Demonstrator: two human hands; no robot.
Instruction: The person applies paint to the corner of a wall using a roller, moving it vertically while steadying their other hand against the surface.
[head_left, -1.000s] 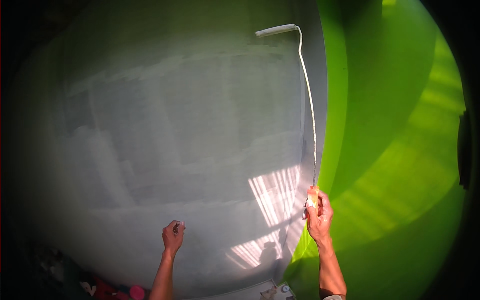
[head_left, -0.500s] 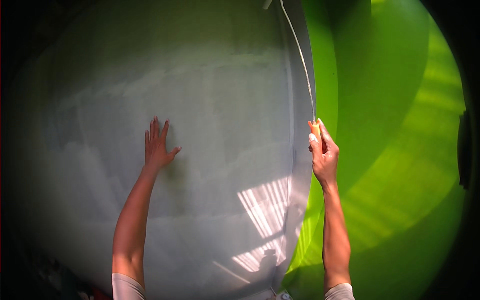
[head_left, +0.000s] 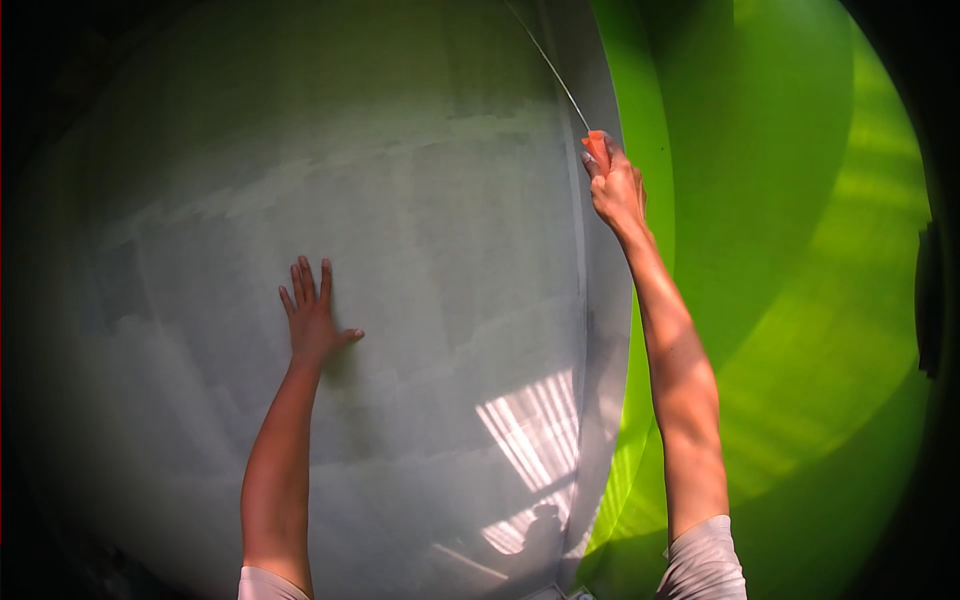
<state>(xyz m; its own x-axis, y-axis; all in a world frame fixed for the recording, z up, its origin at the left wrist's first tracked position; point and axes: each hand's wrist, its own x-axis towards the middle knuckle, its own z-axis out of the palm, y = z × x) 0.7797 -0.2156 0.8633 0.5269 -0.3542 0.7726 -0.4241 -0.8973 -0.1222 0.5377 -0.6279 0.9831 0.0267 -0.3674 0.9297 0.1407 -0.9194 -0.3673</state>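
Fingers spread, my left hand (head_left: 314, 325) lies palm down on or just over the pale grey wall (head_left: 430, 330), holding nothing. A soft shadow falls beside it. My right hand (head_left: 622, 192) is closed around the orange handle of a paint roller (head_left: 597, 148), reaching up near the corner. From the handle a long thin metal rod runs up and to the left, past the top of the picture. The roller's head is out of view, so I cannot tell whether it touches the wall.
A bright green wall (head_left: 780, 280) stands to the right, meeting a narrow grey strip (head_left: 603, 330) along the corner. Lighter, uneven paint patches (head_left: 280, 190) streak the grey wall. Striped sunlight (head_left: 535, 425) falls low on it. A dark object (head_left: 929, 300) sits at the far right edge.
My right hand has moved up and slightly left with the paint roller, its rod now slanting further left. My left hand has shifted slightly down. The roller's end has left the view.
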